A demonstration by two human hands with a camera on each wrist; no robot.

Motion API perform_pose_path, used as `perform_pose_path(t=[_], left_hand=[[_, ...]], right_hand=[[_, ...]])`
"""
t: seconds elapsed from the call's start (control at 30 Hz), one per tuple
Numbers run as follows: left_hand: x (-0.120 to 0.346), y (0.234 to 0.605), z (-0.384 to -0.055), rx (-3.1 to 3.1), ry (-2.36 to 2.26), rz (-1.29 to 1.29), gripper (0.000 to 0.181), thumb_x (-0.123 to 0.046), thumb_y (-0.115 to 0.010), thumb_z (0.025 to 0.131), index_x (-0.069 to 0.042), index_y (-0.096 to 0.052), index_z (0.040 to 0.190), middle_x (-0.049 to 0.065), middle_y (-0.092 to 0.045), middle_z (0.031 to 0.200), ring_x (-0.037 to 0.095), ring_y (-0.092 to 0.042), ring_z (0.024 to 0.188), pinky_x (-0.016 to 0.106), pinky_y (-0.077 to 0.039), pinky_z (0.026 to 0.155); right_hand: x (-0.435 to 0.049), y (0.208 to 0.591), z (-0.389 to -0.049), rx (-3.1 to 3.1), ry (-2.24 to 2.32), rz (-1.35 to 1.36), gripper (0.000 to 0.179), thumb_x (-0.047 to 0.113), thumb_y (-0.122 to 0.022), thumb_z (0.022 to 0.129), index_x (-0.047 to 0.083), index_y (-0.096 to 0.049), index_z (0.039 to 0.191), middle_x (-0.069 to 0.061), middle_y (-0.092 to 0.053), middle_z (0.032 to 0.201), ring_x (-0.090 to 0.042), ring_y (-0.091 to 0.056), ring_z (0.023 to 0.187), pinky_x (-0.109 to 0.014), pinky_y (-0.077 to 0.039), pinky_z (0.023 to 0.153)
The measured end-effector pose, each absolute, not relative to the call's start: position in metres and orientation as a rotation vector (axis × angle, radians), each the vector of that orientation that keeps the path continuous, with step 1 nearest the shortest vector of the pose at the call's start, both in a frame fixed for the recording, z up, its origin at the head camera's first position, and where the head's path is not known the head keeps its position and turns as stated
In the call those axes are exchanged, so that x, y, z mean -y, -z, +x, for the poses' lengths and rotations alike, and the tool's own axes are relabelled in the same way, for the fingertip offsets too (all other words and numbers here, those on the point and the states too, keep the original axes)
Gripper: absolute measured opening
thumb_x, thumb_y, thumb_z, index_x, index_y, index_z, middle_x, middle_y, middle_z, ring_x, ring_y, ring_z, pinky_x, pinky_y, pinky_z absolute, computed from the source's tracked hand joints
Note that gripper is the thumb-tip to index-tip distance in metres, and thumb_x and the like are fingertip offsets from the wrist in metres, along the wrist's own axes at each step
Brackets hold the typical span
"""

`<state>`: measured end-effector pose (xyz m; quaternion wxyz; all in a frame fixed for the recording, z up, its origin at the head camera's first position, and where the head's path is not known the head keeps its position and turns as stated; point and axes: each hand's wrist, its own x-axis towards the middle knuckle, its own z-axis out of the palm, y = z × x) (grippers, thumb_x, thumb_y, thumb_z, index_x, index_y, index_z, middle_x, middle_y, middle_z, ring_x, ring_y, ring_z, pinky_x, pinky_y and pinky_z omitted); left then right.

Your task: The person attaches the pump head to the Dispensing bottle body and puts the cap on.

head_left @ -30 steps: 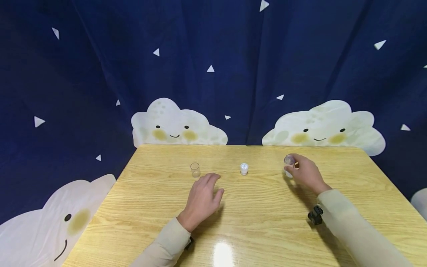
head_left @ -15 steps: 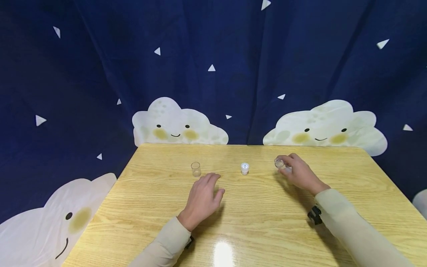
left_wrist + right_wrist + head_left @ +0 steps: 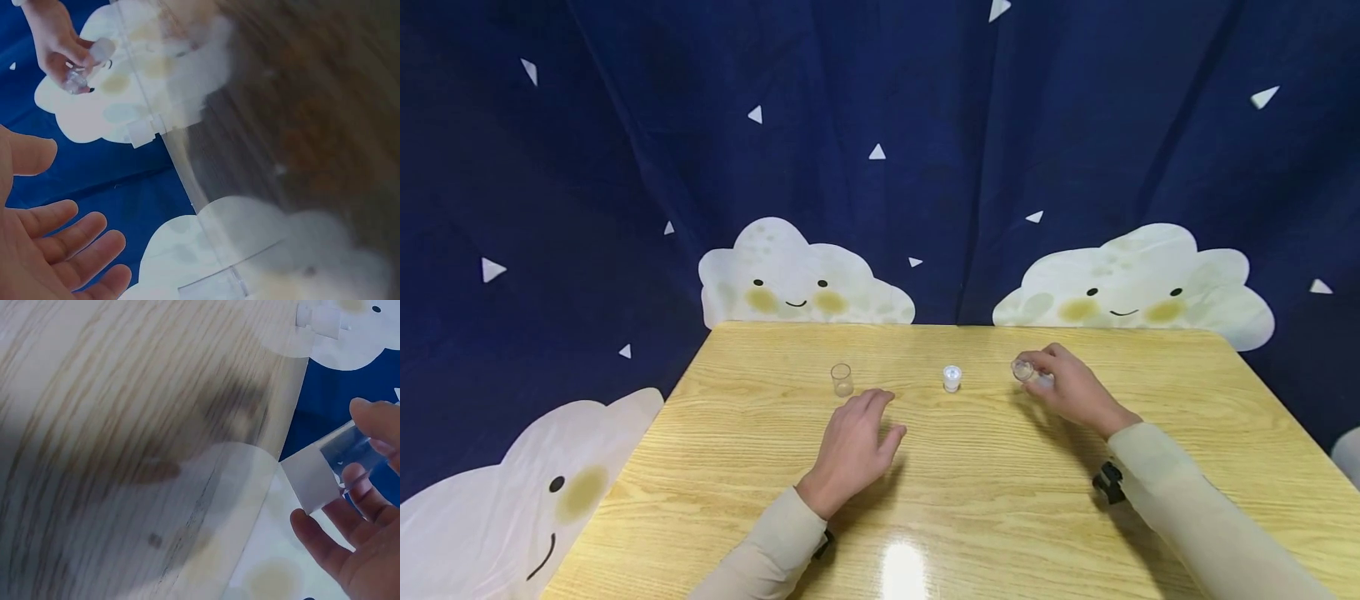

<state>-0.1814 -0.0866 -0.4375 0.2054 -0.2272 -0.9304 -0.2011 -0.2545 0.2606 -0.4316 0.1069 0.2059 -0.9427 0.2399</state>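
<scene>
My right hand (image 3: pixel 1081 396) holds a small clear jar (image 3: pixel 1022 370) with a frosted white lower part at the table's right side. Its thumb and fingers pinch the clear part, and the jar is tilted with its round end toward the left; the right wrist view shows the white part (image 3: pixel 310 479) sticking out past the fingers. My left hand (image 3: pixel 850 450) hovers low over the table with relaxed, spread fingers and holds nothing. Just beyond its fingertips stands a clear glass cup (image 3: pixel 842 382). Between the two hands, farther back, a small white cup (image 3: pixel 952 379) with a shiny top stands upright.
The light wooden table (image 3: pixel 985 508) has its back edge close to a dark blue curtain (image 3: pixel 880 100) printed with clouds and white triangles. A bright light reflection lies on the table's front part. Each wrist carries a small black camera (image 3: pixel 1108 482).
The right hand has tipped the jar from upright toward the left and shifted slightly left with it. The left hand and the two cups stay where they were.
</scene>
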Motion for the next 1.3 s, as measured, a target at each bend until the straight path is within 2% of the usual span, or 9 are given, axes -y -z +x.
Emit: perform_pose_path(t=[0.13,0.43,0.7,0.93,1.1,1.3], left_hand=[[0.087,0.437,-0.181,2.591,0.553,-0.639,0.045,-0.032,-0.069,0.091,-0.004,-0.062,0.126,0.011,-0.068,0.123,0.027,-0.067,0.108,0.044,-0.055,0.089],[0.088,0.439,-0.18,2.607,0.563,-0.644,0.045,-0.031,-0.068,0.092,-0.004,-0.062,0.127,0.01,-0.067,0.123,0.028,-0.067,0.109,0.043,-0.056,0.087],[0.089,0.439,-0.179,2.613,0.562,-0.648,0.044,-0.029,-0.069,0.092,-0.005,-0.062,0.127,0.011,-0.067,0.124,0.027,-0.067,0.109,0.042,-0.057,0.086],[0.09,0.439,-0.186,2.613,0.596,-0.663,0.042,-0.027,-0.068,0.092,-0.003,-0.062,0.127,0.012,-0.067,0.125,0.028,-0.066,0.111,0.042,-0.056,0.091],[0.091,0.439,-0.193,2.662,0.709,-0.653,0.043,-0.027,-0.066,0.094,-0.003,-0.061,0.129,0.012,-0.065,0.128,0.028,-0.064,0.118,0.042,-0.053,0.097],[0.091,0.435,-0.199,2.697,0.811,-0.658,0.043,-0.026,-0.063,0.096,-0.003,-0.058,0.132,0.012,-0.064,0.13,0.028,-0.062,0.12,0.043,-0.052,0.099]], right_hand=[[-0.256,0.429,-0.255,2.786,-0.682,0.628,0.037,0.011,-0.07,0.09,0.006,-0.065,0.126,-0.016,-0.059,0.105,-0.03,-0.061,0.091,-0.046,-0.052,0.078],[-0.241,0.423,-0.255,2.846,-0.702,0.767,0.04,0.008,-0.065,0.093,-0.002,-0.06,0.131,-0.023,-0.068,0.122,-0.039,-0.067,0.105,-0.055,-0.053,0.089],[-0.233,0.424,-0.253,2.91,-0.672,0.763,0.042,0.012,-0.07,0.092,0.005,-0.061,0.132,-0.01,-0.069,0.105,-0.028,-0.066,0.097,-0.047,-0.054,0.083],[-0.229,0.421,-0.254,2.877,-0.636,0.775,0.038,0.01,-0.073,0.088,0.006,-0.065,0.125,-0.01,-0.071,0.103,-0.027,-0.067,0.095,-0.047,-0.055,0.082],[-0.228,0.421,-0.254,2.913,-0.619,0.756,0.037,0.011,-0.074,0.088,0.008,-0.066,0.124,-0.008,-0.07,0.1,-0.025,-0.066,0.091,-0.046,-0.054,0.079],[-0.23,0.423,-0.254,2.902,-0.591,0.765,0.038,0.011,-0.075,0.087,0.008,-0.066,0.124,-0.008,-0.07,0.099,-0.025,-0.066,0.091,-0.045,-0.054,0.079]])
